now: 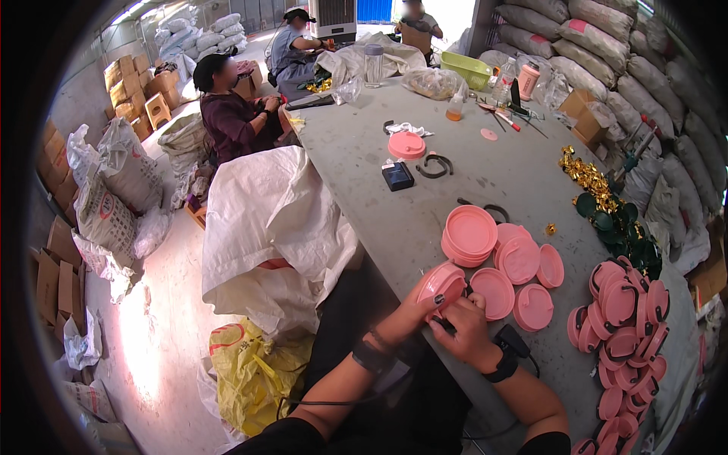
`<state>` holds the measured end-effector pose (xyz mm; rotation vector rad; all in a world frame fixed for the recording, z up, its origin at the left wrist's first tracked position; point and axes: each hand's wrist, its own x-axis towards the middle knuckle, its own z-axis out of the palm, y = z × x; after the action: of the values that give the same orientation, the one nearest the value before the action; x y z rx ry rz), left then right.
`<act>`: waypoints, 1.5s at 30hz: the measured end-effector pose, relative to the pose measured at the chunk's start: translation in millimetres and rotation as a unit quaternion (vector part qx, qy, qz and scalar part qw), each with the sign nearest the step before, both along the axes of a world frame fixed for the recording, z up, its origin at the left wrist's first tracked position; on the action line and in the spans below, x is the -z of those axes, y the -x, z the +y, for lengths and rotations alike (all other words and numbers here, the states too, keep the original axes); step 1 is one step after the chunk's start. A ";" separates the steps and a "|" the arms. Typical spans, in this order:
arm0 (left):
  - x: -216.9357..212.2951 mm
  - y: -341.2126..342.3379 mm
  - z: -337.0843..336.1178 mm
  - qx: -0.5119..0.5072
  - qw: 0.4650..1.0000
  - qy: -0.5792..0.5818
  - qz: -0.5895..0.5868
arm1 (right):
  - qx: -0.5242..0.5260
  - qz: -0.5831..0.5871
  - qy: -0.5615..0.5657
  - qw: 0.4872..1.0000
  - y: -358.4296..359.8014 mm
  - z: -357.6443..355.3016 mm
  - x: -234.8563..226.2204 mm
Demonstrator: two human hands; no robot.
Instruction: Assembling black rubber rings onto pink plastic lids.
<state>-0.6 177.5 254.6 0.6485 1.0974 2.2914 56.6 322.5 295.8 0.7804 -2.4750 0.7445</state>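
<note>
At the near table edge, my left hand (418, 307) is closed around a round pink lid (442, 283), which is tilted on its side. Close against it, my right hand (466, 330) is closed with its fingers bent at the lid's rim. A dark piece (443, 324) shows at those fingers; it looks like a strap, but most of it is hidden. Just beyond my hands lie several loose pink lids (519, 260), with a short stack of pink lids (469, 233) on their left. Dark curved straps (435, 166) rest farther up the table.
Pink lids fitted with dark straps (620, 318) are heaped at the right edge, below gold pieces (588, 178) and dark green pieces (618, 227). A black box (397, 176) and a green basket (465, 70) stand farther off. White sacking (277, 227) hangs at left. Co-workers sit beyond.
</note>
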 end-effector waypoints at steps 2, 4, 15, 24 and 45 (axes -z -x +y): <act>-0.3 0.1 -0.2 0.002 1.000 0.001 -0.001 | 0.000 -0.003 -0.001 1.000 0.0 0.1 -0.8; -2.4 -0.1 -0.1 0.003 1.000 0.002 -0.001 | 0.000 -0.005 -0.001 1.000 0.1 0.2 -1.0; 1.4 0.3 0.0 0.001 1.000 0.006 -0.007 | 0.002 -0.005 -0.007 1.000 0.1 0.9 1.2; -1.9 -1.1 -0.2 -0.003 1.000 0.002 -0.012 | -0.003 -0.005 0.002 1.000 0.2 -0.4 -0.5; -8.0 -2.7 0.2 -0.010 1.000 -0.002 -0.006 | 0.000 -0.002 -0.002 1.000 0.3 1.1 2.6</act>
<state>2.1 177.7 262.6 0.6271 1.0994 2.3114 56.2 323.7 293.2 0.7824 -2.4798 0.7423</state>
